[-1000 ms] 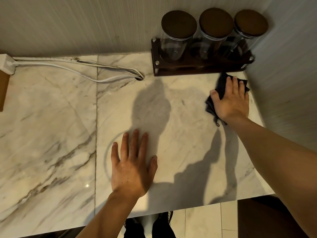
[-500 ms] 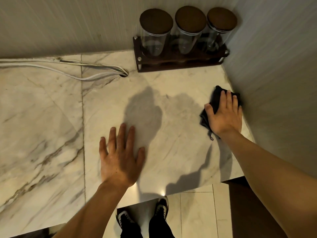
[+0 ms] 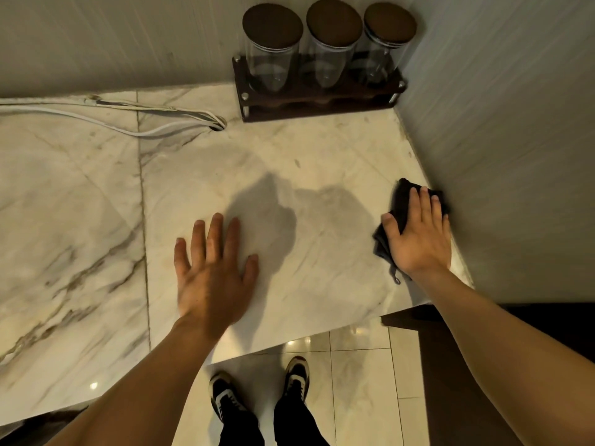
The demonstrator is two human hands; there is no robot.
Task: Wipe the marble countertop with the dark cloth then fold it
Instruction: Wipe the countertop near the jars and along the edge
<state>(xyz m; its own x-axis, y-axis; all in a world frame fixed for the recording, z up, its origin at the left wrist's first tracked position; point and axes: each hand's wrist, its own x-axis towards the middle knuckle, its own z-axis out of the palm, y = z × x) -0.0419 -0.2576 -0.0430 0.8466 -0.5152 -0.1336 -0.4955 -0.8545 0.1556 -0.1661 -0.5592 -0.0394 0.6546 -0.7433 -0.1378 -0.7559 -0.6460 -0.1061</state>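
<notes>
One dark, bunched cloth (image 3: 394, 220) lies on the white, grey-veined marble countertop (image 3: 80, 220), at its right edge just beside the pale side wall (image 3: 515, 140). The right hand (image 3: 418, 235) presses flat on top of it, fingers extended and close together, so the cloth shows only beyond the fingertips and along the thumb side, a small loop trailing near the wrist. The left hand (image 3: 214, 272) rests palm-down on bare marble well apart, fingers spread wide, holding nothing. Three clear glass jars with round dark wooden lids (image 3: 330, 43) stand in one dark wooden rack (image 3: 317, 99) at the back corner. White cables (image 3: 128, 122) run along the back into a hole in the counter.
</notes>
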